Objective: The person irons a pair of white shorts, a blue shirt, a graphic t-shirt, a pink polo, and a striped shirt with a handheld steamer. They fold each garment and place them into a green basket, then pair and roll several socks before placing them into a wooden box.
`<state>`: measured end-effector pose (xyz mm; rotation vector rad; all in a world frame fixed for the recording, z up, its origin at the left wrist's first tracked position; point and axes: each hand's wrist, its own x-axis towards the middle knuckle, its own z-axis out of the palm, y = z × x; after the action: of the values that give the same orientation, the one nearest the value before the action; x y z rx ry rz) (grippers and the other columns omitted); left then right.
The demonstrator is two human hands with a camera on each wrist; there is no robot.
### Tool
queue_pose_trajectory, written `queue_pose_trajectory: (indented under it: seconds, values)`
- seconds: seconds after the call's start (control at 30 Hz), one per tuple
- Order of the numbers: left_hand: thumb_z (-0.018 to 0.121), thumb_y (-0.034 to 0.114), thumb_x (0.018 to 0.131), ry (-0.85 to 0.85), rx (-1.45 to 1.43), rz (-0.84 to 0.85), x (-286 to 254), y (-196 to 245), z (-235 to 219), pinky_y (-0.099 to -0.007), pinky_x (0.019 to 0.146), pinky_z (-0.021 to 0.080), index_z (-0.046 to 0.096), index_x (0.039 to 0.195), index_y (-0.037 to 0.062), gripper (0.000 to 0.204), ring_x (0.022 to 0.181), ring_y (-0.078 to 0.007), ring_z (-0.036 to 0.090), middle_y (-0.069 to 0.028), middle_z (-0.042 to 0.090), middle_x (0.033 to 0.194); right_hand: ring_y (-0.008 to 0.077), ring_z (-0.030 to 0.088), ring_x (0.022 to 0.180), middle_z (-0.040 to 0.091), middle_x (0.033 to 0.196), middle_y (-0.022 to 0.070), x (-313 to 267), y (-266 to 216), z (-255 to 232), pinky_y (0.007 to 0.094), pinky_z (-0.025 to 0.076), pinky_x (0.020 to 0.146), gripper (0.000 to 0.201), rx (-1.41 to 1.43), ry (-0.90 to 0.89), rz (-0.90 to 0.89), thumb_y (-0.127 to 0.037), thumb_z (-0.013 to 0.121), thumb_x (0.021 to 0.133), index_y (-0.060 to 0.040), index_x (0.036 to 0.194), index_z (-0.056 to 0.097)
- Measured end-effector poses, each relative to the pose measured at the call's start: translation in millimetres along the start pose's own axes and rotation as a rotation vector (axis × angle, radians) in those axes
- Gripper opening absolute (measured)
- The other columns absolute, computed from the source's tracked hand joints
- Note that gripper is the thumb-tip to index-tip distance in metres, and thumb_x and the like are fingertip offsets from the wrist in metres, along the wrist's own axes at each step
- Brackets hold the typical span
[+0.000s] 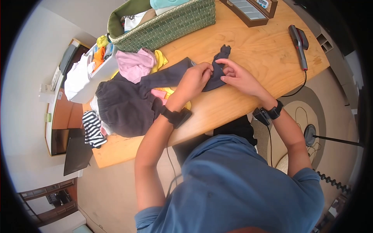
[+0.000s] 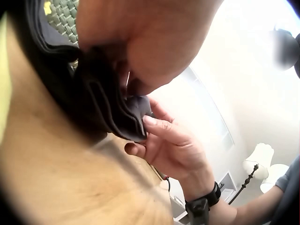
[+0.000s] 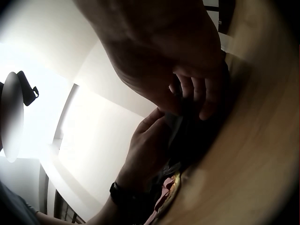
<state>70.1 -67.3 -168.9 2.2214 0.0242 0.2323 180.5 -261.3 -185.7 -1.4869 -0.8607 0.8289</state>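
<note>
Dark trousers (image 1: 167, 76) stretch across the tabletop toward the hands, bunched where they are gripped. My left hand (image 1: 195, 82) holds the bunched fabric with curled fingers. On its right, my right hand (image 1: 243, 79) pinches the edge of the same cloth between thumb and fingers. The left wrist view shows the layered folds of the trousers (image 2: 110, 101), with the right thumb (image 2: 159, 127) on their edge. The right wrist view is dark, and the fabric between the hands is partly hidden there. Left of the hands lies a dark garment with a gathered waistband (image 1: 124, 105).
A green woven basket (image 1: 167, 33) of clothes stands at the back, beside a white bin (image 1: 105, 70) of clothes. Pink cloth (image 1: 136, 64) and a striped garment (image 1: 92, 128) lie leftward. A brown case (image 1: 248, 15) and a corded styling tool (image 1: 298, 46) sit at the right.
</note>
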Motion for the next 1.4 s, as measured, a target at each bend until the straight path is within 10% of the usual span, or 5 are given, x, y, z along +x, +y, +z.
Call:
queue_pose_trajectory:
  seconds: [0.67,0.87,1.13,1.3,1.4]
  values:
    - [0.049,0.024,0.104,0.252,-0.275,0.070,-16,57,-34,-0.0305,0.067,0.043,0.060,0.101,-0.0017,0.028,0.070,-0.0137,0.048,-0.0048,0.052,0.074,0.0056,0.053,0.102,0.058,0.104,-0.0001,-22,-99,-5,0.0219,0.042,0.091,0.021,-0.001,0.191,-0.427,-0.004,0.049,0.099,-0.0046,0.117,0.060]
    - [0.051,0.029,0.105,0.736,-0.418,-0.061,-26,74,-80,-0.0196,0.077,0.042,0.059,0.122,-0.0002,0.034,0.089,-0.0032,0.050,0.0043,0.057,0.098,0.0111,0.055,0.104,0.060,0.110,0.0048,-65,-138,-69,0.0258,0.041,0.096,0.021,0.146,0.324,-0.598,-0.006,0.044,0.097,-0.0004,0.109,0.061]
    - [0.043,0.021,0.107,0.575,-0.872,0.334,-76,97,-109,-0.0318,0.095,0.050,0.050,0.129,-0.0029,0.034,0.108,-0.0163,0.062,-0.0098,0.062,0.120,0.0163,0.054,0.114,0.056,0.122,0.0099,-134,-182,-134,0.0284,0.040,0.101,0.025,-0.014,0.593,-0.702,-0.013,0.040,0.100,0.0004,0.109,0.059]
    - [0.040,0.023,0.107,0.706,-0.791,0.156,-75,90,-117,-0.0320,0.096,0.050,0.051,0.132,-0.0048,0.039,0.112,-0.0192,0.061,-0.0133,0.060,0.126,0.0150,0.053,0.119,0.057,0.126,0.0076,-110,-186,-187,0.0271,0.036,0.105,0.023,-0.237,0.655,-0.633,-0.012,0.041,0.101,0.0001,0.107,0.060]
    - [0.047,0.033,0.105,0.892,-0.611,-0.144,-49,21,-116,-0.0311,0.095,0.050,0.056,0.128,-0.0049,0.046,0.108,-0.0177,0.062,-0.0118,0.063,0.122,0.0051,0.054,0.090,0.058,0.096,-0.0033,-59,-165,-226,0.0204,0.043,0.082,0.019,-0.408,0.424,-0.353,-0.016,0.044,0.100,-0.0079,0.096,0.061]
